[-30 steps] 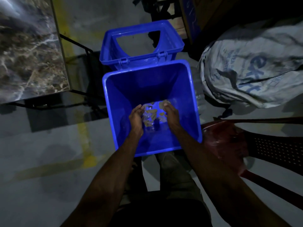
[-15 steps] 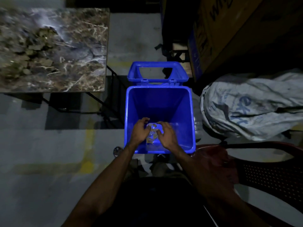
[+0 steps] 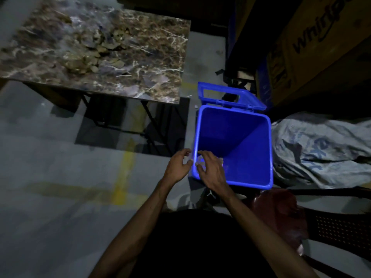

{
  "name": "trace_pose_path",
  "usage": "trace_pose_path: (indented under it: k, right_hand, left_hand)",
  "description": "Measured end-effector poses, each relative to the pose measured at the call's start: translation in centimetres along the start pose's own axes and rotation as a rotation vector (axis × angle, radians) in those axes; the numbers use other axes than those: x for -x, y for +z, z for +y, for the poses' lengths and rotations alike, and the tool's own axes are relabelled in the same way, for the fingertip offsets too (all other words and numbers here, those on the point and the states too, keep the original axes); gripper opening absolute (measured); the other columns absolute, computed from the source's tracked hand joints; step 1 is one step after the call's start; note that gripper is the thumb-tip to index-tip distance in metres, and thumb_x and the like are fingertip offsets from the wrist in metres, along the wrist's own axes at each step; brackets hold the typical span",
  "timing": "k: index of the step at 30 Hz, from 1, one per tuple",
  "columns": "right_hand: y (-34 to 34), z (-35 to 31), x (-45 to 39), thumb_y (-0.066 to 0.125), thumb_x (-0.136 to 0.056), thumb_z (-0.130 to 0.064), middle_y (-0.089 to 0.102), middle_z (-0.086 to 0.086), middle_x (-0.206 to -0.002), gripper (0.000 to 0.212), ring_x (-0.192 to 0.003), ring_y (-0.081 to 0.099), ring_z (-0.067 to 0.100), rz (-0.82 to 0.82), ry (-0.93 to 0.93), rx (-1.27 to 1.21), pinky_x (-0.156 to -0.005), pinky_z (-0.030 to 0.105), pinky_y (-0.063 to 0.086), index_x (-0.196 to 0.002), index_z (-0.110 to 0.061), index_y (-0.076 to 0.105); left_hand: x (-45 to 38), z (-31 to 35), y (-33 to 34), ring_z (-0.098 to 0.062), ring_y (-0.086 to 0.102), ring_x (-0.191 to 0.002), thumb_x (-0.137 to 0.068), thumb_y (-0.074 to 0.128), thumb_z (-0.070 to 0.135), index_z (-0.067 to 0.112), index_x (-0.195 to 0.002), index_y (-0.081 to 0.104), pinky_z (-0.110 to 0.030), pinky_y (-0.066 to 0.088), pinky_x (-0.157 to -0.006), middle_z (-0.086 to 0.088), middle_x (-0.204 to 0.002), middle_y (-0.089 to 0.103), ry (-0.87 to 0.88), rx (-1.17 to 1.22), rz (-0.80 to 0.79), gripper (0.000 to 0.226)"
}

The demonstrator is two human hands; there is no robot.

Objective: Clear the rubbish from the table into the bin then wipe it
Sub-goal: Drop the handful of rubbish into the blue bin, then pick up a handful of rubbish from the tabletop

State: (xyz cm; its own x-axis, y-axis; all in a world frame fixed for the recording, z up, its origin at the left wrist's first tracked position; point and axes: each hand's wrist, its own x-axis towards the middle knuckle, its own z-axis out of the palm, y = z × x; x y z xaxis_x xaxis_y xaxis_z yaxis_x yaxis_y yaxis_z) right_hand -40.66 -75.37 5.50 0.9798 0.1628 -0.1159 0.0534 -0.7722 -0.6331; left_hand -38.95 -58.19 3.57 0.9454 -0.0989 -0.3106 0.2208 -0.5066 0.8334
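An open blue bin (image 3: 251,117) stands on the floor right of centre, its lid hinged back. My right hand (image 3: 211,170) hovers over the bin's near left corner with loosely spread fingers and holds nothing. My left hand (image 3: 178,165) is just outside the bin's left wall, fingers relaxed and empty. Pale scraps of rubbish lie in the bin under my right hand, mostly hidden. The marble-patterned table (image 3: 152,77) stands at the upper left with a pile of dry leaf-like rubbish (image 3: 98,55) on its top.
A grey printed sack (image 3: 325,149) lies right of the bin. A dark red plastic chair (image 3: 341,227) is at the lower right. Large cardboard boxes (image 3: 321,47) stand behind the bin. Grey floor with yellow lines (image 3: 124,171) stretches to the left.
Both hands have drawn back from inside the bin toward its near left corner and opened, and the scraps have left them. My view has swung left, bringing more of the table into sight.
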Motion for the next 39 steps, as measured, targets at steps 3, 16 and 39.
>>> trace_pose_path:
  k: [3,16,39]
  right_hand:
    - [2.5,-3.2,-0.2,0.051,-0.093,-0.038,0.059,0.005,-0.133,0.050,-0.120,0.058,0.026,-0.041,-0.040,0.024,-0.102,0.040,0.047,-0.137,-0.015,0.057]
    - [8.7,-14.4,-8.9,0.060,-0.096,-0.032,0.058,0.004,-0.136,0.046,-0.121,0.059,0.028,-0.195,-0.284,0.049,-0.099,0.045,0.051,-0.139,-0.017,0.055]
    - [14.3,-21.8,-38.3,0.059,-0.102,-0.034,0.058,-0.001,-0.134,0.039,-0.118,0.059,0.017,-0.329,-0.319,-0.173,-0.094,0.037,0.051,-0.139,-0.021,0.056]
  left_hand:
    - [2.3,-1.5,-4.2,-0.017,0.063,-0.105,-0.090,0.071,0.009,0.010,-0.133,0.064,-0.023,0.046,-0.093,-0.010,-0.124,0.068,-0.012,-0.009,0.033,0.043]
    - [3.7,-7.0,-15.8,-0.015,0.062,-0.106,-0.097,0.068,0.013,0.015,-0.132,0.064,-0.019,0.047,-0.094,0.002,-0.119,0.069,-0.206,0.211,0.331,0.036]
    - [-19.5,-8.9,-34.9,-0.013,0.068,-0.099,-0.097,0.067,0.007,0.011,-0.119,0.070,-0.013,0.049,-0.084,-0.007,-0.108,0.074,-0.392,0.388,0.474,0.023]
